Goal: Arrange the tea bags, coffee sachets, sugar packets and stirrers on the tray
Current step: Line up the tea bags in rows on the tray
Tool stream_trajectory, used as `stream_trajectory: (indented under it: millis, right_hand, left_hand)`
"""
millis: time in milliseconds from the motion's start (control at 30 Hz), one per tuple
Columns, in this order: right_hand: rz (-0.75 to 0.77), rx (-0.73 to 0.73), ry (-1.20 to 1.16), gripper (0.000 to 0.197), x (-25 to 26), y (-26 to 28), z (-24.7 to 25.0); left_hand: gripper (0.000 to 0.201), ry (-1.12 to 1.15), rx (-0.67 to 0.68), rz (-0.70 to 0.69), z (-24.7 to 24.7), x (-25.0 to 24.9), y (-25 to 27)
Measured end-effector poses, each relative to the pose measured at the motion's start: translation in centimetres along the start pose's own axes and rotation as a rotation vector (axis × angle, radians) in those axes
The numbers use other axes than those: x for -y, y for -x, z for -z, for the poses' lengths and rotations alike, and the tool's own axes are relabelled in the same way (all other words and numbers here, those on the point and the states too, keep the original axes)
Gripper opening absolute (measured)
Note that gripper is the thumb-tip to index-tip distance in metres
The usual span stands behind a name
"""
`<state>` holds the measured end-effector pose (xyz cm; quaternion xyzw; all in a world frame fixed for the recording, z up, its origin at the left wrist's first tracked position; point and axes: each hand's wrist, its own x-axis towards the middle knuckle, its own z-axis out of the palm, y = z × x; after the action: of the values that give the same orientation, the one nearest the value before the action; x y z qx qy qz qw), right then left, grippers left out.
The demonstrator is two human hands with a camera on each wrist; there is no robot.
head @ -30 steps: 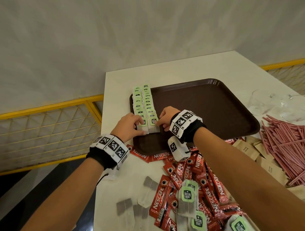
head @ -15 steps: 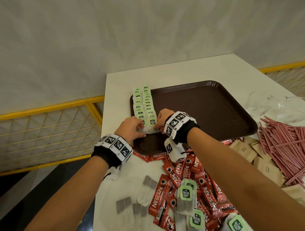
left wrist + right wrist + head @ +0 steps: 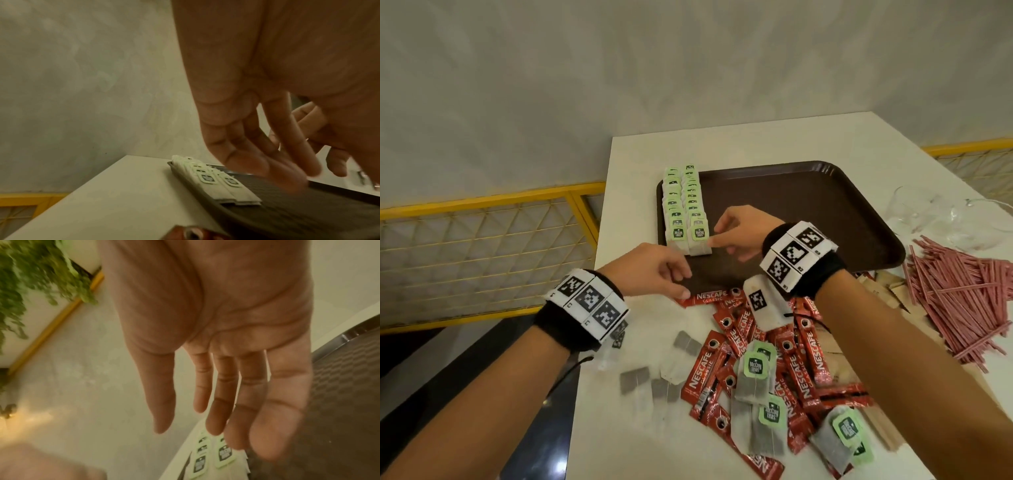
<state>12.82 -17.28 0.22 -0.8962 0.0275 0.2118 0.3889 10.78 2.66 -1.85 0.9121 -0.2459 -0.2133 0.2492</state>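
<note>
Both hands lifted off tea-bag rows (image 3: 686, 212) since earlier frame; fingers now loose, holding nothing. Tray (image 3: 825, 219) on table (image 3: 640, 157), rows just beyond fingers. Left hand (image 3: 654, 270) hovers near edge; right hand (image 3: 739, 229) beside front bag. Next: fetch loose tea bags (image 3: 755, 373) behind wrists, overlap evenly.

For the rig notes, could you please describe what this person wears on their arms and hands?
Both forearms are bare, no sleeves. The left wrist band and the right wrist band are each black fabric carrying white blocks printed with black square-code markers. A thin dark cable trails from the left band. The hands are ungloved.
</note>
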Motion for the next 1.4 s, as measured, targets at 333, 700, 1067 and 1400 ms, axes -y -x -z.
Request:
stream_trajectory:
  millis: [333,700,1067,1400]
  right_hand:
    - [-0.025,0.125,0.280,0.036,-1.9,8.7,-3.6]
    - [-0.209,0.112,0.454,0.048,-3.1,13.5,-7.3]
    - [-0.207,0.090,0.439,0.046,-3.8,12.9,-7.2]
    - [-0.066,0.125,-0.014,0.013,-4.1,10.4,-4.7]
  left_hand:
    - [0.059,-0.316,0.389,-0.017,-4.9,-0.7,3.8]
    - [0.052,-0.365,0.235,-0.057,-6.5,-1.3,5.6]
    - [0.006,-0.157,-0.023,-0.111,-5.5,-1.1,6.4]
    - [0.015,0.549,-0.211,0.058,-2.5,-1.9,5.6]
